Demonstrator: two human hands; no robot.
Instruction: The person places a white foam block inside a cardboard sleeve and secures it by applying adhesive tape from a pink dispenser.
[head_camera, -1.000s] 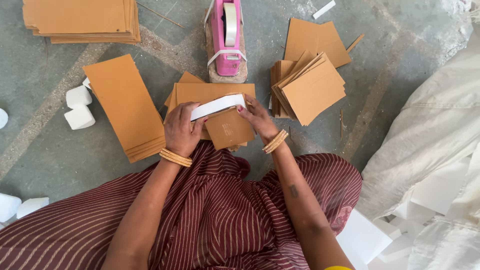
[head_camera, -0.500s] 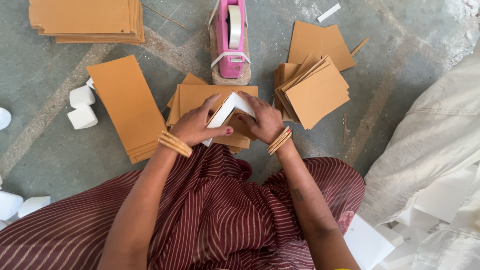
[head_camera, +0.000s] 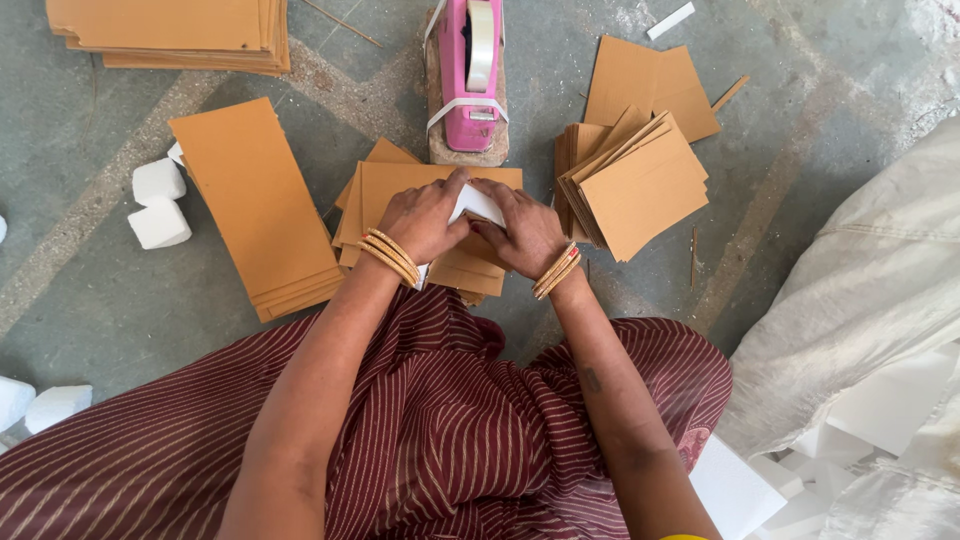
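Head view, left hand (head_camera: 425, 218) and right hand (head_camera: 525, 232) both closed around a small white foam piece (head_camera: 477, 204), pressed on a middle stack of brown cardboard sheets (head_camera: 400, 185), pink tape dispenser (head_camera: 468, 60) just beyond, fanned brown card pile (head_camera: 640, 185) to the right, long brown card stack (head_camera: 250, 200) to the left

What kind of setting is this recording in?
Probably an informal floor-level packing workspace: stacks of brown card sheets lie on bare concrete floor, beside a pink tape dispenser and white foam blocks.

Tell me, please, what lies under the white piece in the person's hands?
Brown cardboard sheets, loosely stacked, lie under the white piece. Both hands cover most of it, so its underside stays hidden.
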